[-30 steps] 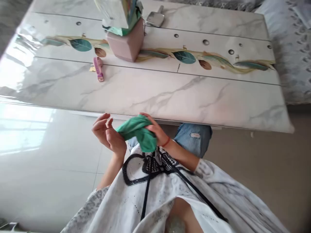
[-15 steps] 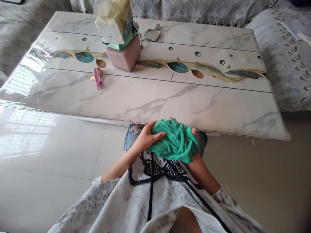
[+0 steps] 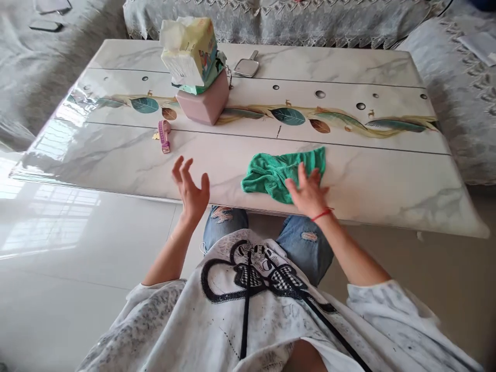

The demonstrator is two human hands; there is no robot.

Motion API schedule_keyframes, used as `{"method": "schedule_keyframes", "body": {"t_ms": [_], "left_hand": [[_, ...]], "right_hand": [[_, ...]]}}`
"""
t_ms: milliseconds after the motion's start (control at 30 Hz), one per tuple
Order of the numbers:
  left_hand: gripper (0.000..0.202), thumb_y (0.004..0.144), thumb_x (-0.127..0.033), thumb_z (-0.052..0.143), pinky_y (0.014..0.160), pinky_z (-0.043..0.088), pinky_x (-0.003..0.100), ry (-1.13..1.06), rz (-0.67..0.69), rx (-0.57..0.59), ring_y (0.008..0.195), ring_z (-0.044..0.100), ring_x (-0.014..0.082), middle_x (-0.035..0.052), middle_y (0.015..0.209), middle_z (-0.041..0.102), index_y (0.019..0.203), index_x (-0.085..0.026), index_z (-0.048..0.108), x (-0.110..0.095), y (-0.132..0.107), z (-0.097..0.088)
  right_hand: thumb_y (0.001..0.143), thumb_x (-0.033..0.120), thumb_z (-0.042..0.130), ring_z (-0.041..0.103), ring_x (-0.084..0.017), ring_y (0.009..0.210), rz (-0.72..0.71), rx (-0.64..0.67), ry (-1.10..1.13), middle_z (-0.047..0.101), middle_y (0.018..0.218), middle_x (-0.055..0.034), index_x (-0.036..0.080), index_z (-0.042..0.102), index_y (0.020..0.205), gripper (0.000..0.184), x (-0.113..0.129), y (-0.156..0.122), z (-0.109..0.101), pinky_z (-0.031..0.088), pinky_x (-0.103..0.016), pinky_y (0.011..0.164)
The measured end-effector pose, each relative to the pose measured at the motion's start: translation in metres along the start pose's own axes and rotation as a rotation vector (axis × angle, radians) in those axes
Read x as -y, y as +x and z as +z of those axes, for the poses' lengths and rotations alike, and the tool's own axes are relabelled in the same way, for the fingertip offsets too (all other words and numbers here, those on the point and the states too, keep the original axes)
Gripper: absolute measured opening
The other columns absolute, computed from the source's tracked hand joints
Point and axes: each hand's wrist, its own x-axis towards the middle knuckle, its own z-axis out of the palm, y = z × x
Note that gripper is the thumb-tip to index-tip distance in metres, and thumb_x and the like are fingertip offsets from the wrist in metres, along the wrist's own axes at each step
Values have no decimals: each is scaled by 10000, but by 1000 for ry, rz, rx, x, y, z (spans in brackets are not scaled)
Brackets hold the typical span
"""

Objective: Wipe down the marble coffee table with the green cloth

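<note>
A crumpled green cloth (image 3: 277, 169) lies on the marble-patterned table (image 3: 387, 175) near its front edge. My right hand (image 3: 308, 194) rests flat on the cloth's near right part, fingers spread, a red string at the wrist. My left hand (image 3: 191, 188) hovers open over the table's front edge, to the left of the cloth, holding nothing.
At the back of the table stands a pink box (image 3: 203, 102) with a tissue pack (image 3: 189, 50) on top, a small mirror (image 3: 247, 66) behind it and a pink watch (image 3: 165, 136) to the left. Grey sofas surround the table. Glossy tiled floor lies to the left.
The cloth was held bunched in both hands over my lap. It now lies on the table under my right hand, and my left hand has let go and opened.
</note>
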Motion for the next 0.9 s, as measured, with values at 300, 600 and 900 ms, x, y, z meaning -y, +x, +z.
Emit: {"method": "schedule_keyframes", "body": {"t_ms": [300,600,900], "left_hand": [[595,1024,-491,414,1334,221,585,200,-166,-241,1631,265,373,308,1616,408,1462,-90,450,94,6,3],[639,1101,-587,280,1361,193,544,157,-127,-264,1634,283,323,279,1598,438,1474,-91,432,94,3,-5],[600,1097,-469,309,1361,141,564,154,-45,-215,1569,302,330,283,1536,478,1426,0,488,95,9,-8]], "right_hand": [[942,528,688,203,-531,1662,-48,-4,-254,192,1740,-406,-106,312,1681,1044,138,153,64,118,-699,1360],[850,391,781,253,-468,1663,-944,317,-79,302,1773,-253,63,548,1557,813,218,55,152,148,-684,1374],[741,325,720,668,-337,1400,-405,-232,157,727,1431,-118,296,832,1267,540,-138,6,-48,504,-486,1230]]}}
